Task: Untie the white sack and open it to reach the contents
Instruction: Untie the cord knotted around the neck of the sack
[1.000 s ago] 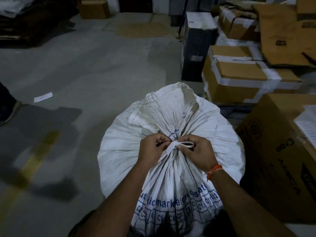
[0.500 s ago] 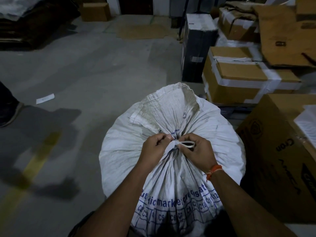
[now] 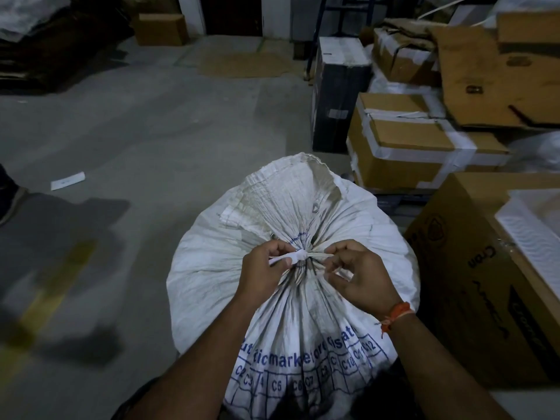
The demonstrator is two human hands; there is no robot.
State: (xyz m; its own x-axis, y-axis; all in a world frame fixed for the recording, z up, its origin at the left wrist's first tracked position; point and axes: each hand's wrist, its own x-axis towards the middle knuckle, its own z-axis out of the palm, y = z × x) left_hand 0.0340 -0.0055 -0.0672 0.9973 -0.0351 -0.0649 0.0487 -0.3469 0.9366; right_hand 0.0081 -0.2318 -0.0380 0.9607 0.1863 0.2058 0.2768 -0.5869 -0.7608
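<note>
A full white woven sack [image 3: 212, 268] with blue print stands on the floor in front of me. Its neck is gathered and bound by a white strap tie [image 3: 298, 255] with a knot in the middle. My left hand [image 3: 262, 269] pinches the strap's left end beside the knot. My right hand [image 3: 360, 275], with an orange thread on the wrist, pinches the right end. The two ends are drawn apart sideways. Above the tie the sack's loose mouth [image 3: 291, 189] fans out, and the contents are hidden.
Taped cardboard boxes [image 3: 406, 147] and a dark box [image 3: 336, 95] are stacked to the right; a large brown carton [image 3: 485, 283] stands close at the sack's right. Grey concrete floor [image 3: 151, 131] stretches left, with a paper slip [image 3: 67, 180] and someone's shoe [image 3: 9, 198] at the left edge.
My hands have moved apart, each pulling a strap end sideways. The loop that stood out by my right hand is gone, pulled flat toward the knot.
</note>
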